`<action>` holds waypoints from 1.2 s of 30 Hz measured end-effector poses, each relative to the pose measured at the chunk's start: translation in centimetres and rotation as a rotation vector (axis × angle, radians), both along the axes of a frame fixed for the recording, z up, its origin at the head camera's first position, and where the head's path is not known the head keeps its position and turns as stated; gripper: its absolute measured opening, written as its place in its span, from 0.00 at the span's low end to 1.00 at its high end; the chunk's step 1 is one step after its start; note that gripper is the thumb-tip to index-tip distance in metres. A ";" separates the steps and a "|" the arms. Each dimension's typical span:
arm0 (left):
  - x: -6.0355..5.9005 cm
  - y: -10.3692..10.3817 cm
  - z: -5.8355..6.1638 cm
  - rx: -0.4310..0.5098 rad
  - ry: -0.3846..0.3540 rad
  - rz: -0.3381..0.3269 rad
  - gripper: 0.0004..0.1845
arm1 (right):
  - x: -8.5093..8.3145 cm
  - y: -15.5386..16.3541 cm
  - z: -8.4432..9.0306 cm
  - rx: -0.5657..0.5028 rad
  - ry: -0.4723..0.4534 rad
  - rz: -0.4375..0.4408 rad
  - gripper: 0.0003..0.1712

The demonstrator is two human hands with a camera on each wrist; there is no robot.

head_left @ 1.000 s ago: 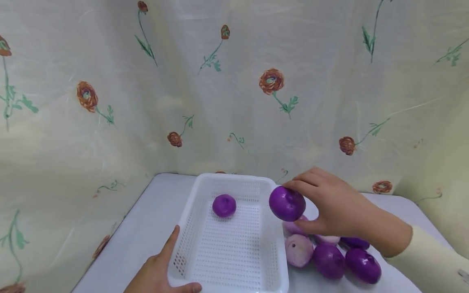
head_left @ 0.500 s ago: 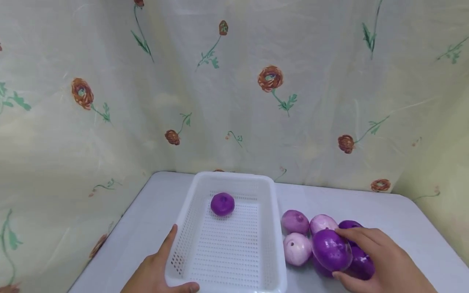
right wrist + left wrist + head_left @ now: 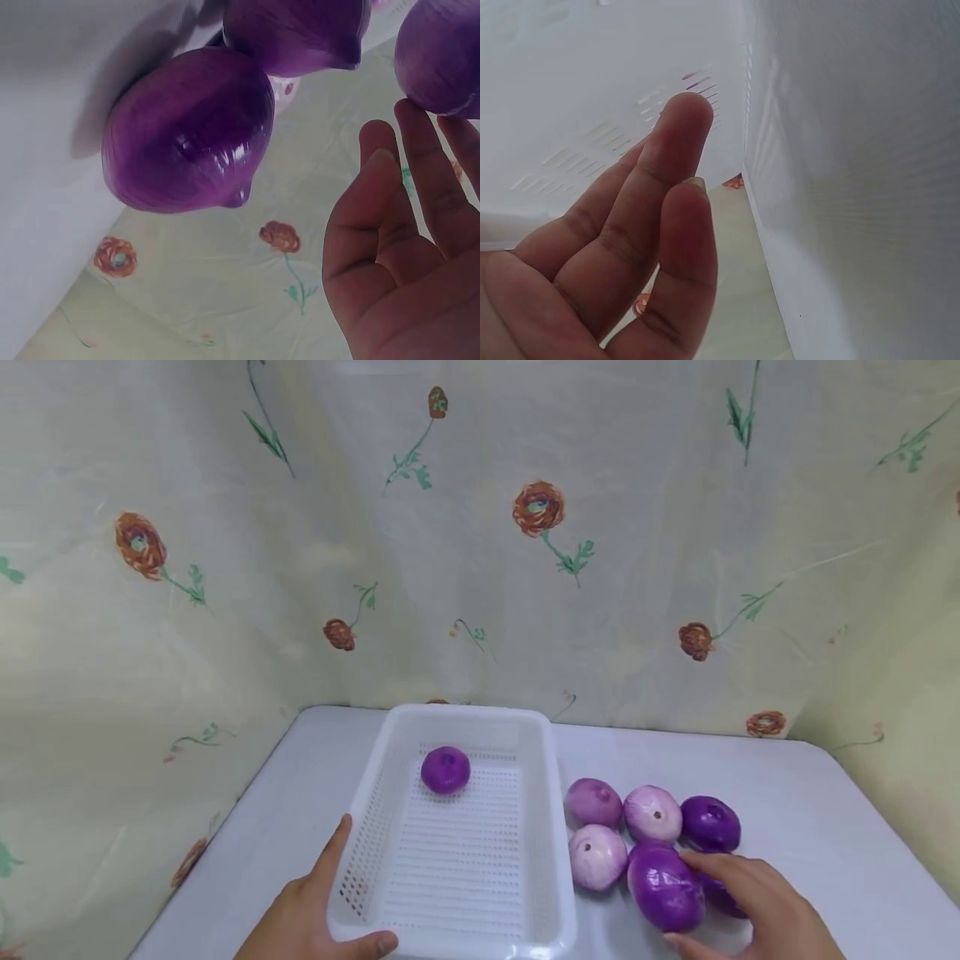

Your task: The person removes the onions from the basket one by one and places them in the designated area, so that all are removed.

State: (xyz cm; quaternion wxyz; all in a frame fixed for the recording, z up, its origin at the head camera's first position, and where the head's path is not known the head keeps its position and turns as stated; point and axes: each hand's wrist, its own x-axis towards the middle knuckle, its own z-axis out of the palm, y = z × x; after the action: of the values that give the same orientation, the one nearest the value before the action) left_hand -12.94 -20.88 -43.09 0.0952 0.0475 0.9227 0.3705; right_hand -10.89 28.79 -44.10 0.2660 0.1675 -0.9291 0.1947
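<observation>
A white perforated plastic basket [image 3: 564, 860] stands in the middle, with one purple onion [image 3: 446, 770] near its far end. My left hand [image 3: 300, 902] rests at the near left corner of the basket, index finger straight along the side and thumb over the front rim. In the left wrist view its other fingers [image 3: 630, 240] stick out loosely beside the perforated wall. My right hand [image 3: 757, 902] holds a dark purple onion [image 3: 666, 889] between thumb and fingers, low at the front of the onion group; its fingertips meet that onion [image 3: 442, 60] in the right wrist view.
Right of the basket lie a pink onion [image 3: 594, 802], two pale ones, one of them [image 3: 653, 815] behind, and dark ones, including one [image 3: 710, 823] at the back right. They stand on a white table [image 3: 810, 810]. A flowered curtain [image 3: 450, 568] hangs behind and at the sides.
My right hand has carried the dark onion from the basket's right edge back to the right and down to the group. The left hand has kept its place at the basket.
</observation>
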 end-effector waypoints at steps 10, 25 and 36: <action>-0.2 0.0 0.0 -0.001 0.009 0.000 0.73 | -0.3 -1.1 -1.5 0.140 0.012 0.077 0.47; -0.3 0.2 0.2 0.016 -0.005 -0.016 0.72 | -1.6 -0.6 -3.1 0.271 0.123 0.271 0.44; -0.1 0.2 -0.3 0.042 -0.038 -0.003 0.74 | -1.3 -0.2 -3.5 0.272 0.096 0.269 0.44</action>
State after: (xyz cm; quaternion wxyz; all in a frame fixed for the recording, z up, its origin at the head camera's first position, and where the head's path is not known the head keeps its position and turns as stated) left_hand -13.04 -20.65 -43.41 0.1125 0.0438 0.9126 0.3905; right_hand -12.23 28.61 -47.63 0.2563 0.3338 -0.9023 0.0929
